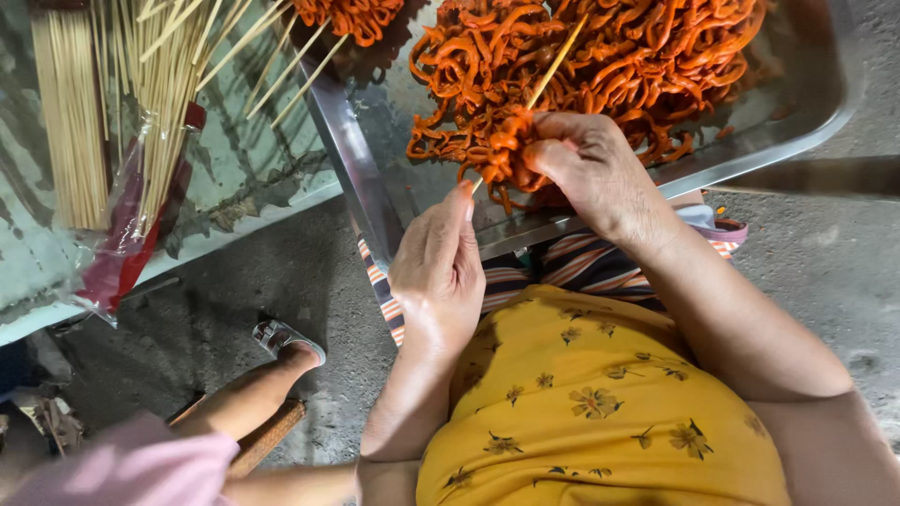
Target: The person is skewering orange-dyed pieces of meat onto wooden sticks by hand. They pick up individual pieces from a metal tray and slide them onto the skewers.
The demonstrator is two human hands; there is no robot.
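Pinching the lower end of a bamboo skewer (548, 73), the left hand (436, 272) holds it slanted over the steel tray (361, 159). The right hand (586, 164) is closed on a bunch of orange strips (502, 145) threaded on that skewer, just beside the heaped strips (647, 56) in the tray. Loose skewers (159, 84) lie well apart on the counter (253, 169).

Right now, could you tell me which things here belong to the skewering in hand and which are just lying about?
In use:
- left hand pinching the skewer
- right hand pushing orange strips onto it
- metal tray of orange strips

Lying about:
- bundle of spare sticks in plastic wrap
- another person's sandalled foot
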